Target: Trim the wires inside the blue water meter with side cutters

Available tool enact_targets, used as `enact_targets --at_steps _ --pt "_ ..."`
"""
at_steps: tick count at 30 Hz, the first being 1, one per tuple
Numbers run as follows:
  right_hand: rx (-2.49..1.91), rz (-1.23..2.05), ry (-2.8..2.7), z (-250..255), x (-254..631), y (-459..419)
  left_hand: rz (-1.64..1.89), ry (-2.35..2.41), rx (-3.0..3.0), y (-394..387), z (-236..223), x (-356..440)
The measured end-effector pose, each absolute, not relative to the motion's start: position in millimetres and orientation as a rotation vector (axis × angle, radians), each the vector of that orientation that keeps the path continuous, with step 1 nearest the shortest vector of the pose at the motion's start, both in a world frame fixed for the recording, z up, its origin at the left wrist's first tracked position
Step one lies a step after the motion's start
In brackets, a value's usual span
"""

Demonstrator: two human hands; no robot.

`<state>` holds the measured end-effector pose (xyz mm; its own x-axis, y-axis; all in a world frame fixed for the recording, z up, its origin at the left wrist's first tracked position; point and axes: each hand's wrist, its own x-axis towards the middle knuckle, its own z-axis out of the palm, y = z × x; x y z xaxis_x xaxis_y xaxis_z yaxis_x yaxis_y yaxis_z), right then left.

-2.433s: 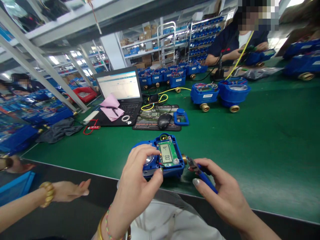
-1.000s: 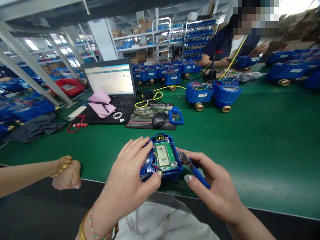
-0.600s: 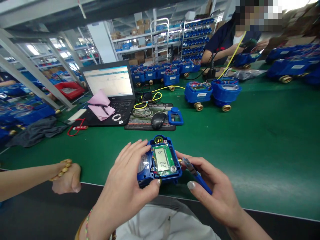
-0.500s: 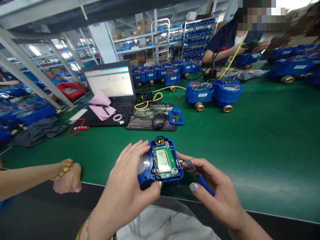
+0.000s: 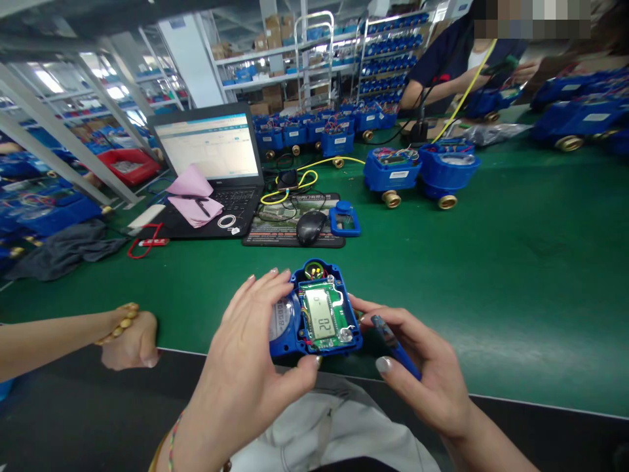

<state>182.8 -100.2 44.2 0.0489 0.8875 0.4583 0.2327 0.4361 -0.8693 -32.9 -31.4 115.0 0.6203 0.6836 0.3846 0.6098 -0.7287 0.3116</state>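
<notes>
My left hand (image 5: pixel 250 357) is wrapped over the left side of a blue water meter (image 5: pixel 284 342), fingers on its far edge and thumb at the near edge. The meter's housing is uncovered, showing a green circuit board (image 5: pixel 340 307) with a lit grey display (image 5: pixel 320 314) and a round part at the top. My right hand (image 5: pixel 427 367) holds a blue pen-like tool (image 5: pixel 399 351) between thumb and fingers. Its forefinger reaches to the meter's right side; whether it touches the brass fitting there is hard to see.
Ahead are a laptop (image 5: pixel 209 157) with pink paper and a pen, a mouse (image 5: pixel 311 227) and a blue frame-shaped cover (image 5: pixel 345 221). Two blue meters (image 5: pixel 393 174) stand beyond, joined by a yellow cable. Another person's hand (image 5: pixel 130 339) rests at the table's left edge. A co-worker (image 5: pixel 442 69) sits opposite.
The digits on the meter's display have changed. Both hands keep nearly the same hold, and the view has shifted slightly.
</notes>
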Motion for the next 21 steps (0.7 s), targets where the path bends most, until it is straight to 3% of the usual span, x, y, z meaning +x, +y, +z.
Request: enact_targets --at_steps 21 --pt "-1.023 0.703 -1.498 39.9 185.7 -104.0 0.772 1.071 2.754 -38.0 113.8 -29.9"
